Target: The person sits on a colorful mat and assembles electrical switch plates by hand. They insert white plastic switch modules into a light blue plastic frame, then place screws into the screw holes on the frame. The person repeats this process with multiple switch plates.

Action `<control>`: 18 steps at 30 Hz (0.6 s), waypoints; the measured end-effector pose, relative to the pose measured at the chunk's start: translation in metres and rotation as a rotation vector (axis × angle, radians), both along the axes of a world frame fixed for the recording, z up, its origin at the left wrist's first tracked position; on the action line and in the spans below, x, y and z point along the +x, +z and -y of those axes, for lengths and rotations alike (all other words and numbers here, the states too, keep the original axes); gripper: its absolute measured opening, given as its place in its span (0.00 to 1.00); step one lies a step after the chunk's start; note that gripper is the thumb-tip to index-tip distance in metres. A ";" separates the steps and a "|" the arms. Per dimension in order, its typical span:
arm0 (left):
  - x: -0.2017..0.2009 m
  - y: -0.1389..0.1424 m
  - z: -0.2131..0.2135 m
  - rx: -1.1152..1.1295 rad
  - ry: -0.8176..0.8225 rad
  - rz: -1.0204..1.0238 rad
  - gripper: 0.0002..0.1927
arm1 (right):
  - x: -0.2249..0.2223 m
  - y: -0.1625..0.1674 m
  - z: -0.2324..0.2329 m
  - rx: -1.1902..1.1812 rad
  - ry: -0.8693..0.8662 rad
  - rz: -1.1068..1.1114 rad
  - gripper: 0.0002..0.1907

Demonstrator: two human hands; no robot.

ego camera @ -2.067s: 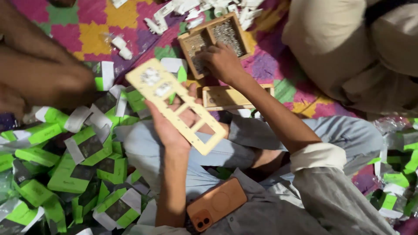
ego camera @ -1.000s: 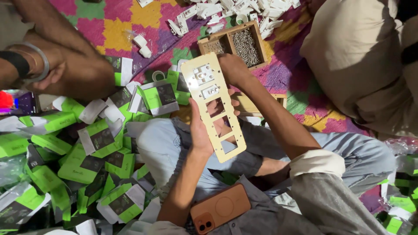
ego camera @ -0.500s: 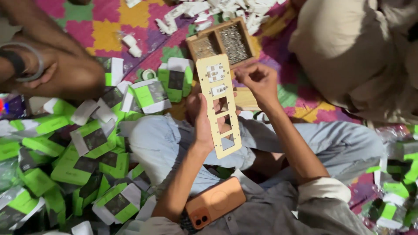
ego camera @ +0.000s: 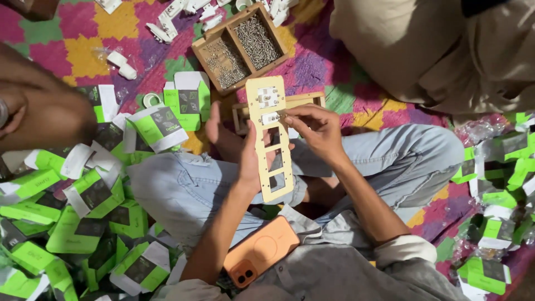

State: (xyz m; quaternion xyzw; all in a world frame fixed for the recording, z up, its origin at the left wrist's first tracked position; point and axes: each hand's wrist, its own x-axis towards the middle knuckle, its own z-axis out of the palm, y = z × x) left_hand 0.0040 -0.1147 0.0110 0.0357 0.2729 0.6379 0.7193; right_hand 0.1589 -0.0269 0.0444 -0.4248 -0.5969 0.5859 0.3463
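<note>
My left hand (ego camera: 249, 161) holds a long pale-yellow plate (ego camera: 270, 139) with several rectangular cut-outs, upright over my lap. Two white switch parts (ego camera: 269, 106) sit in its upper openings. My right hand (ego camera: 315, 131) pinches something small at the plate's right edge, beside the second white part; what it pinches is too small to make out. Just beyond the plate lies a wooden tray (ego camera: 243, 44) with two compartments full of small metal screws.
Many green-and-white cartons (ego camera: 83, 223) are heaped on the left, and more on the right (ego camera: 496, 223). An orange phone (ego camera: 261, 251) rests on my lap. Another person's arm (ego camera: 39, 106) is at left, and a seated person (ego camera: 446, 50) is top right. White parts (ego camera: 167, 22) are scattered on the patterned mat.
The plate has turned from a slant to nearly upright in my left hand. My right hand came back from the screw tray to the plate's right edge.
</note>
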 end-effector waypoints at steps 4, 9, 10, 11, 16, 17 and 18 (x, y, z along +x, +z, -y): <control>0.000 0.001 0.000 0.001 -0.001 0.012 0.34 | -0.003 0.002 -0.001 0.177 0.025 0.049 0.08; 0.003 0.000 0.003 -0.028 -0.019 0.037 0.35 | -0.006 0.001 0.001 0.177 0.021 0.076 0.08; 0.003 0.000 0.004 -0.037 -0.026 0.053 0.35 | -0.007 0.001 0.001 0.169 0.018 0.071 0.08; 0.002 -0.001 0.004 -0.046 -0.031 0.068 0.36 | -0.007 0.000 0.001 0.160 0.014 0.066 0.08; -0.001 0.001 0.006 -0.034 -0.061 0.071 0.37 | -0.011 -0.001 0.004 0.205 -0.012 0.049 0.09; -0.001 0.001 0.006 -0.033 -0.063 0.063 0.37 | -0.012 -0.001 0.005 0.247 -0.019 0.075 0.09; -0.001 0.001 0.006 -0.043 -0.053 0.054 0.37 | -0.012 0.000 0.005 0.288 -0.027 0.100 0.09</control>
